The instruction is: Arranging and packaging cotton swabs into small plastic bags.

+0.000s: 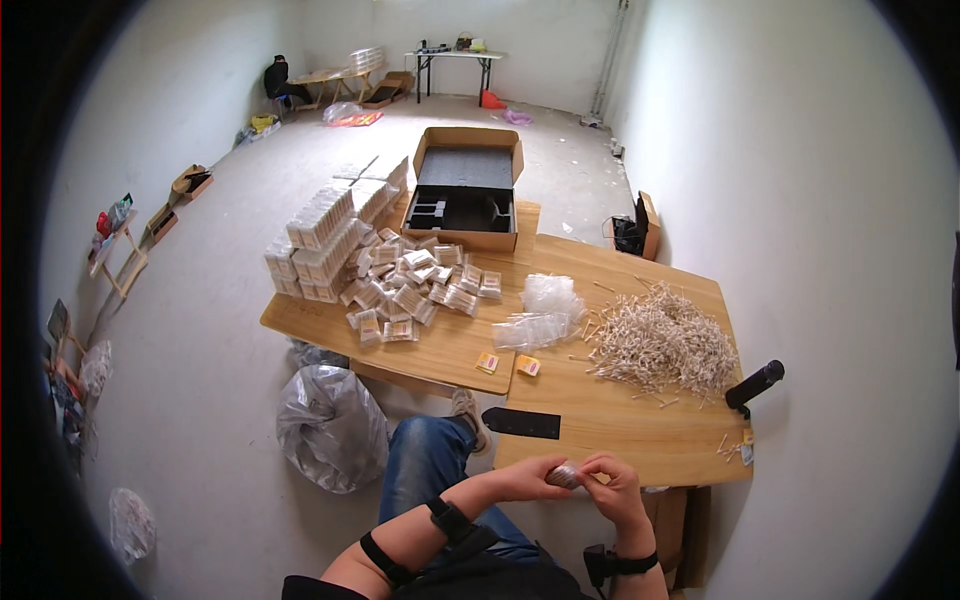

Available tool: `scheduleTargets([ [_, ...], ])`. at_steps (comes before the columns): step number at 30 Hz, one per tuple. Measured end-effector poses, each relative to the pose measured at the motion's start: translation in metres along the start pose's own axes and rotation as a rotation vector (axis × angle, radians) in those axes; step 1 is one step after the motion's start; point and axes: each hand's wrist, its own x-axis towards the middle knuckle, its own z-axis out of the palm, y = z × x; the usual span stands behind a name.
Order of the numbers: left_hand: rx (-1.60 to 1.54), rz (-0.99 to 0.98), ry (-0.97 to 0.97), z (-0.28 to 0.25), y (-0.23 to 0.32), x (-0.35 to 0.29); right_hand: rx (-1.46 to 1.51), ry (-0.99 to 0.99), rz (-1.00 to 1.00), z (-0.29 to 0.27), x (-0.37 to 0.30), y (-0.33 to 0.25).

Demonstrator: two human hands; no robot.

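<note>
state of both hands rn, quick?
Left hand: closed, holding a small bundle.
Right hand: fingers bent at the bundle's right end; whether they grip it can't be told.

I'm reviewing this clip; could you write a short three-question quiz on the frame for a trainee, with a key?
1. True or false: the loose cotton swabs lie to the right of the clear plastic bags on the table.
2. Multiple choice: what do the left hand and right hand meet at?
A) the flat black strip
B) a small pack
C) a large grey plastic bag
3. Open or closed: how does the lid of the cardboard box stand?

Key: 1. True. 2. B. 3. Open; the lid is raised at the back.
</note>
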Motion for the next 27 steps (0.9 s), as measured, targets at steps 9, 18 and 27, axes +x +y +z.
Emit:
scheduleTargets([
  [9,-0.204,0.018,0.211,0.01,-0.02,0.012,0.096,0.151,0.132,0.007,-0.004,0.019],
  [18,-0.489,0.075,0.295,0.012,-0.035,0.018,0.227,0.235,0.256,0.007,-0.008,0.028],
  [27,-0.375,0.244,0.473,0.01,-0.029,0.021,0.252,0.264,0.214,0.008,-0.005,0.024],
])
